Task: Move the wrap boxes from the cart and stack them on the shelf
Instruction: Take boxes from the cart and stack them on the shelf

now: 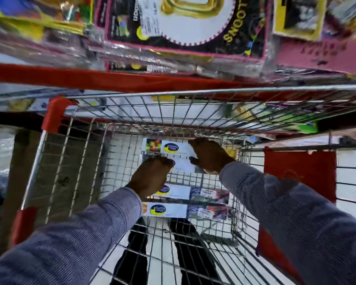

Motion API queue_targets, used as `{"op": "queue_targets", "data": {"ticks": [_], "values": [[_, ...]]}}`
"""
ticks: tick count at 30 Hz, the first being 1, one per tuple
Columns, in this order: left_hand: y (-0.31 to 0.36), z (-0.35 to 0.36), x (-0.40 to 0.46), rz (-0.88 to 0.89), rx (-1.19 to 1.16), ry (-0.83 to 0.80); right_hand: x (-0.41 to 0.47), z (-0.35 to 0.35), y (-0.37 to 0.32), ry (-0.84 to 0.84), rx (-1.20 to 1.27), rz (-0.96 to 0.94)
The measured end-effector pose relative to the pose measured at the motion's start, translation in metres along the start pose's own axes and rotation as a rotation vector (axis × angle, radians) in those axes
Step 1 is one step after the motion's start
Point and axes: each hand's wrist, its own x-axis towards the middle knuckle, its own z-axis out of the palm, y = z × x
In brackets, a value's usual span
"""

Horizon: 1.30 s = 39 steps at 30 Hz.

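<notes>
Wire cart (56, 161) beside red-edged shelf (111, 79); left hand (150, 175), right hand (210, 156) spread on wrap boxes (173, 149)

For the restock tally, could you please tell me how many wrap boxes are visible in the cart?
4: the farthest box and second box lie under the hands; the third box and nearest box lie closer. Others may be hidden.

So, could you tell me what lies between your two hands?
Head view: between left hand and right hand, only the wrap boxes they reach for.
</notes>
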Motion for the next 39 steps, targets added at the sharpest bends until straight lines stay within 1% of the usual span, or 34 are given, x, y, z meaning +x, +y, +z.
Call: {"op": "queue_targets", "data": {"ticks": [3,6,9,12,16,19,22,27,29,32,33,35,39], "values": [[-0.005,0.011,0.005,0.01,0.118,-0.02,0.006,0.001,0.006,0.012,-0.02,-0.065],[-0.004,0.018,0.009,-0.01,0.191,0.006,0.008,0.001,0.01,0.036,-0.028,-0.102],[-0.001,0.024,0.011,-0.049,0.262,0.049,0.01,0.0,0.006,0.044,-0.036,-0.078],[0.003,0.023,0.015,-0.074,0.255,0.046,0.008,0.0,0.009,0.092,-0.054,-0.066],[0.005,0.012,0.015,-0.048,0.239,0.025,-0.006,-0.008,0.013,0.17,-0.055,-0.053],[0.006,-0.006,0.004,-0.036,0.227,0.026,-0.022,-0.026,0.007,0.158,-0.067,0.0],[0.012,-0.04,-0.018,0.002,0.233,0.093,-0.046,-0.052,-0.005,0.148,-0.068,0.021],[0.024,-0.115,-0.075,0.094,0.138,0.196,-0.103,-0.112,-0.044,0.232,-0.053,-0.035],[0.031,-0.151,-0.101,0.115,0.157,0.25,-0.131,-0.139,-0.065,0.239,-0.059,-0.045],[0.041,-0.205,-0.139,0.139,0.183,0.334,-0.167,-0.181,-0.095,0.294,-0.113,-0.052],[0.042,-0.228,-0.154,0.15,0.199,0.369,-0.179,-0.2,-0.108,0.34,-0.13,-0.059],[0.045,-0.256,-0.174,0.167,0.202,0.427,-0.195,-0.225,-0.124,0.377,-0.127,-0.067],[0.049,-0.325,-0.217,0.238,0.199,0.518,-0.238,-0.289,-0.163,0.46,-0.188,-0.031]]}}
